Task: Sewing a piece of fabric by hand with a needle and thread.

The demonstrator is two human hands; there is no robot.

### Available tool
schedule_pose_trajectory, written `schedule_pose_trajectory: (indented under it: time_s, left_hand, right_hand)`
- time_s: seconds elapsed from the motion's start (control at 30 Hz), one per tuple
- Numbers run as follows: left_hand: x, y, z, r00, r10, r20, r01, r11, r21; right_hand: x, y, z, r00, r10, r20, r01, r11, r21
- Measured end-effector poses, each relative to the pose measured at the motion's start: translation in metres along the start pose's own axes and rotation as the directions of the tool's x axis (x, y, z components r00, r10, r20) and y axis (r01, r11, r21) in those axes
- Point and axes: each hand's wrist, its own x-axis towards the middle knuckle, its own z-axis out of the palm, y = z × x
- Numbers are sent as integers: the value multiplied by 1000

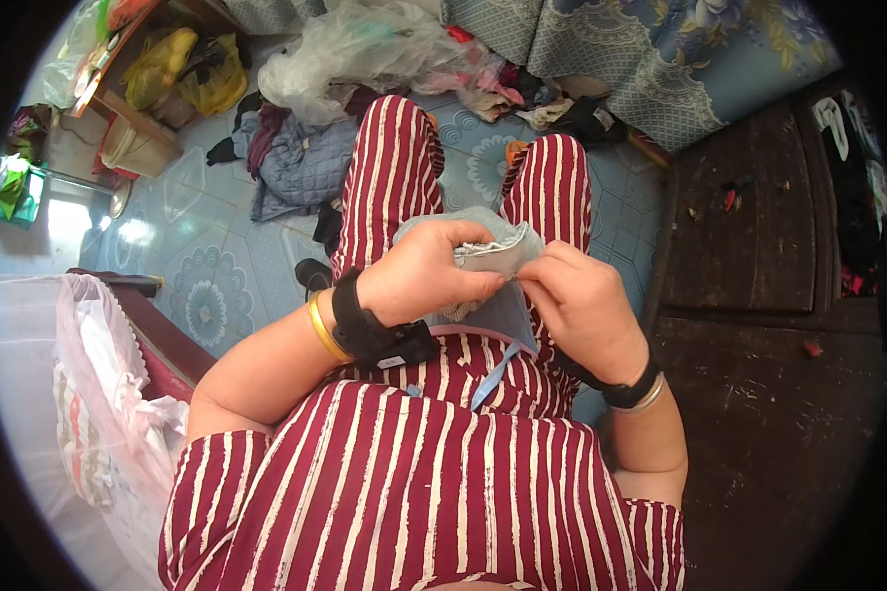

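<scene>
Over my lap, a pale blue-grey piece of fabric (497,260) is bunched up, with a folded whitish seam edge facing upward. My left hand (421,273) grips it from the left, thumb and fingers around the bunched edge. At the right end of that edge, my right hand (580,306) pinches with thumb and forefinger. Whether a needle or thread is between those fingertips is too small to tell. Below hangs a sheer blue panel with pink trim (514,321), and a light blue fabric strap (494,378) trails onto my striped clothes.
Clear plastic bags (369,55) and a quilted blue-grey garment (307,162) lie on the tiled floor (207,295). A dark wooden cabinet (746,221) stands close on my right. Pale netting (111,354) drapes over a wooden frame at left. Patterned curtains (636,59) hang ahead.
</scene>
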Motion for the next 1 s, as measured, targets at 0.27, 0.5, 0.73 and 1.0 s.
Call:
schedule_pose_trajectory:
  time_s: [0.27, 0.5, 0.73, 1.0]
  left_hand:
    - [5, -10, -14, 961, -186, 204, 206, 976, -77]
    - [4, -11, -11, 923, -204, 326, 314, 888, -336]
    - [3, -9, -8, 920, -189, 343, 331, 845, -420]
    - [1, -6, -4, 939, -202, 278, 293, 893, -341]
  right_hand:
    - [-3, 21, -12, 983, -13, 181, -42, 954, 297]
    - [-4, 29, -9, 982, -32, 185, -60, 880, 472]
    - [-8, 24, 2, 981, 99, 169, -185, 752, 633]
    - [-10, -11, -2, 998, 60, -25, -53, 973, 225]
